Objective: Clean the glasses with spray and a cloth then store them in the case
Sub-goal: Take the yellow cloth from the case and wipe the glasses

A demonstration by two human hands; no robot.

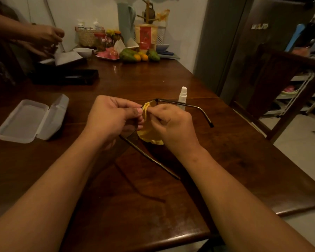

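Note:
Above the dark wooden table [153, 206], my left hand [111, 117] grips the front of the glasses [185, 106], whose thin dark arms stick out to the right and toward me. Pinched in my right hand [173, 124] is a yellow cloth [149, 135], pressed against a lens right beside my left fingertips. The lenses are mostly hidden by my hands and the cloth. Just behind my right hand stands a small white spray bottle [182, 94], upright. A clear plastic glasses case [31, 119] lies open on the table to my left.
A second person's hands [44, 39] work at the far left over papers. A black flat box [65, 76] lies beyond the case. Fruit [135, 55], jars, a bowl and a basket crowd the far end. A wooden chair [284, 84] stands right of the table's edge.

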